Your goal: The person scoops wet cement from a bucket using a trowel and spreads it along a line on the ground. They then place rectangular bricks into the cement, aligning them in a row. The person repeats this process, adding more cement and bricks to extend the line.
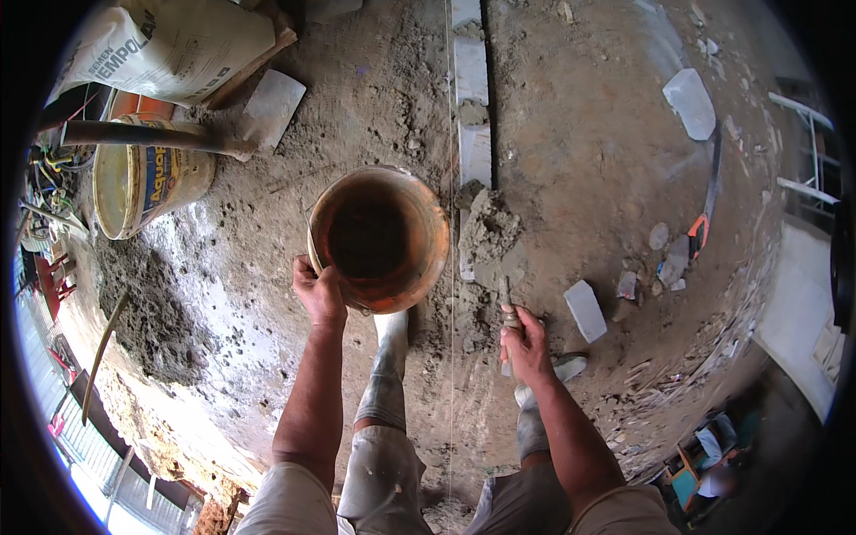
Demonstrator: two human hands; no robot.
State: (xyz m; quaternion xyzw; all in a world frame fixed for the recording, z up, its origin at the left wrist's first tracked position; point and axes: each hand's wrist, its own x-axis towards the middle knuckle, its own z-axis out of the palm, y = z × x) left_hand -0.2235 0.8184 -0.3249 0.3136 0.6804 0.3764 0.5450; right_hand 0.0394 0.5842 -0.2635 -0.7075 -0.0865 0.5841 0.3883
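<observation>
My left hand (316,290) grips the near-left rim of an orange-brown bucket (432,241), its inside dark, held above my left boot (392,339). To the right, my right hand (526,348) is closed round the handle of a trowel (505,285). The blade lies under a lump of grey wet mortar (490,223) at the near end of a narrow row of pale blocks (473,152). A thin taut string runs lengthwise just left of that row. A loose pale block (584,310) lies right of my right hand.
At the left are a tipped plastic pail (178,183), a paper sack (187,49), a pipe (152,134) and spilled mortar (152,312). At the right lie a saw (700,227), a pale slab (691,102) and rubble (658,236) on the dirt floor (588,152).
</observation>
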